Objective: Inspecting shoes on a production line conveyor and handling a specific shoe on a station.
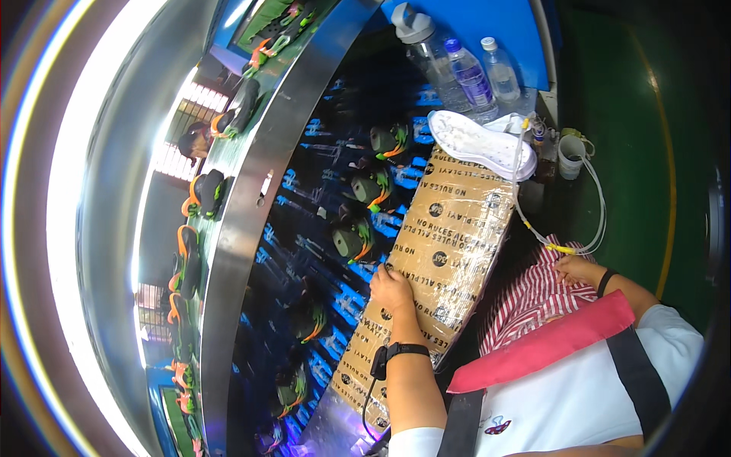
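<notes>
My left hand (pixel 392 289) rests at the left edge of a ledge covered with printed brown cardboard (pixel 457 228) under clear wrap. It appears to hold nothing, and its fingertips are partly out of sight. Just beyond it, a dark shoe (pixel 354 240) with orange and green trim sits on the dark conveyor (pixel 320 221). Against the red-and-white striped apron (pixel 521 301) at my lap is my right hand (pixel 576 270), its fingers curled in. What they grip, if anything, is hidden. A thin white tube (pixel 601 206) with yellow bands loops down close to this hand.
A white shoe sole (pixel 487 145) lies at the ledge's far end. Behind it stand a grey-lidded jug (pixel 434 65), two plastic bottles (pixel 470 76) and a white cup (pixel 569 156). More shoes line the conveyor, and a metal rail (pixel 247 198) with bright lighting runs along the left.
</notes>
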`<state>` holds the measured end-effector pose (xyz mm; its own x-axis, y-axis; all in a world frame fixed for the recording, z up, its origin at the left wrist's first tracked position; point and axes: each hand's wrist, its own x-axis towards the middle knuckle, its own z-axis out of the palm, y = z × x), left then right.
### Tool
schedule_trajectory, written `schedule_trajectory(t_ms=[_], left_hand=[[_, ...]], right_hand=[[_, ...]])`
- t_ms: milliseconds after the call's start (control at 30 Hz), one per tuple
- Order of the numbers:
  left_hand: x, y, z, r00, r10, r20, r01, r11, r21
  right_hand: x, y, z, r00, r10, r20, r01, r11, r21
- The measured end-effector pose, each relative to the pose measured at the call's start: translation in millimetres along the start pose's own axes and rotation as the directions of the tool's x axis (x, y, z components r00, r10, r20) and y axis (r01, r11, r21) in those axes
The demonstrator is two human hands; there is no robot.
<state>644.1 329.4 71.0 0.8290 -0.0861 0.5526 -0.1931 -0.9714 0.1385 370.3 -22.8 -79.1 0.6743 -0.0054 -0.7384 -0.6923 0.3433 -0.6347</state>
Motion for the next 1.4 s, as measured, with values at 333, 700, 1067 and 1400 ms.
schedule_trajectory(t_ms=[333,700,1067,1400], left_hand=[[2.5,4.9,-2.2,0.997,-0.064,0.043,0.065,0.997,-0.033],[1.4,6.4,-4.9,0.988,-0.135,0.080,0.140,0.989,-0.057],[0.9,-0.4,-2.5,0.990,-0.133,0.043,0.134,0.991,-0.019],[2.5,4.5,-1.8,0.991,-0.125,0.047,0.128,0.990,-0.065]], right_hand=[[-1.5,-2.0,0.1,0.998,0.041,-0.051,-0.042,0.999,-0.014],[8.7,0.6,-4.3,0.998,0.064,-0.022,-0.065,0.997,-0.042],[13.4,-5.1,1.6,0.998,0.059,-0.015,-0.060,0.997,-0.040],[17.0,7.0,-10.0,0.999,0.039,-0.016,-0.039,0.999,-0.020]])
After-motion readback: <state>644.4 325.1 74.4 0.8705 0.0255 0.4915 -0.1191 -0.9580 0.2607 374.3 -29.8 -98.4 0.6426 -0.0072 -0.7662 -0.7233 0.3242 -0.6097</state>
